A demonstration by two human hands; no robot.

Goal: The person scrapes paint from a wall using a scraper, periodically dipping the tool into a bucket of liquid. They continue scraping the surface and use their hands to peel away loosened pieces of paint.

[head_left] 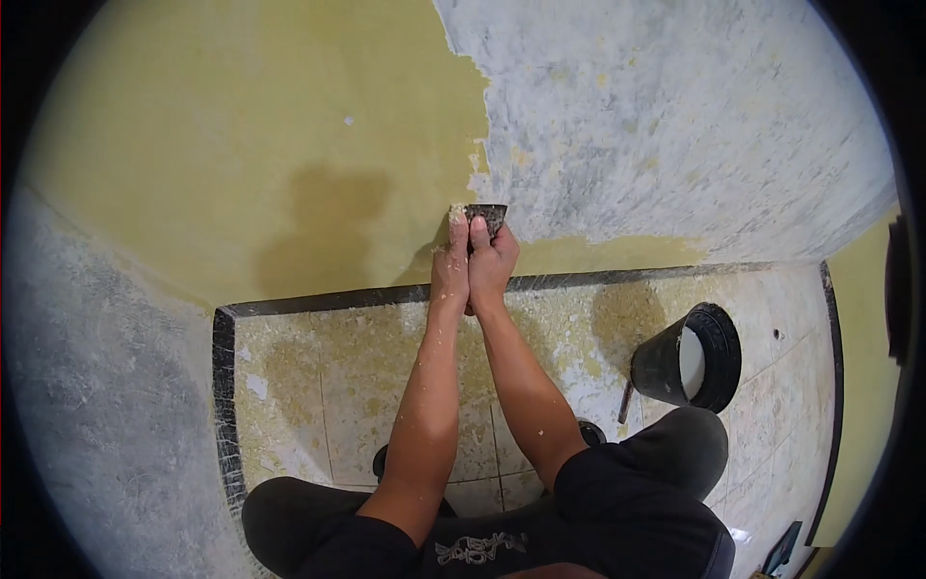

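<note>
Both my hands are closed around a dark scraper (488, 214), its blade against the wall at the ragged edge of the yellow paint (395, 125). My left hand (450, 261) is on the left side, dusted with paint flakes. Pressed beside it, my right hand (494, 259) has its thumb up along the blade. Right of the blade, the wall shows a scraped grey-white surface (617, 145). A strip of yellow paint remains above the black skirting.
Paint flakes cover the tiled floor (367, 386) below the wall. A black bucket (661, 362) with white contents stands at the right, a thin tool (626, 400) beside it. Black skirting (357, 298) runs along the wall's foot. My bent knees are at either side.
</note>
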